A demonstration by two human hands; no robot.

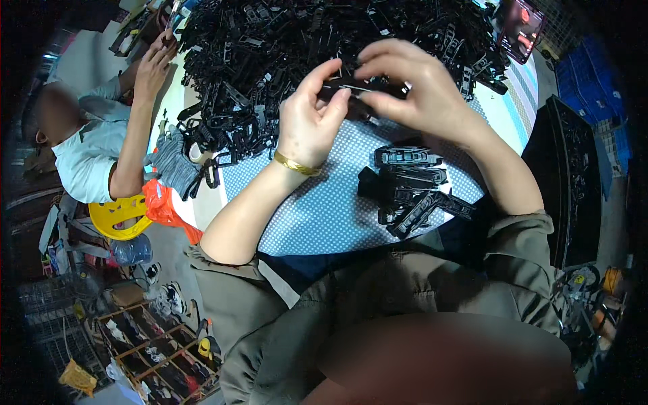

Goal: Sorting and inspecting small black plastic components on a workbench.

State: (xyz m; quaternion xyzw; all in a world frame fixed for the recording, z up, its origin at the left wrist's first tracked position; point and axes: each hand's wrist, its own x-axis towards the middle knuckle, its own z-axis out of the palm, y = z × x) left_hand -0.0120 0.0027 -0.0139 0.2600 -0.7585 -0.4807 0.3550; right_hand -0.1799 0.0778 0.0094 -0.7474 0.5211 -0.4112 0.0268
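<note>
My left hand [312,120], a gold bracelet at its wrist, pinches a slim black plastic part [331,86] between thumb and forefinger. A thin pale edge or strip shows along it. From the other side my right hand [420,89] meets the part, thumb and fingers curled in around its end. What the right fingers grip is dark and partly hidden, so I cannot make it out. Below the right hand, several black plastic parts [413,177] lie together on the blue patterned cloth [307,219]. Just beyond both hands rises a big heap of similar black parts [270,50].
At the left a person [91,145] in a light shirt reaches toward the heap. Near that arm are a grey cloth glove [177,162], a red plastic bag [160,202] and a yellow stool [111,219]. A phone [522,28] stands back right; blue crates [586,84] are beyond.
</note>
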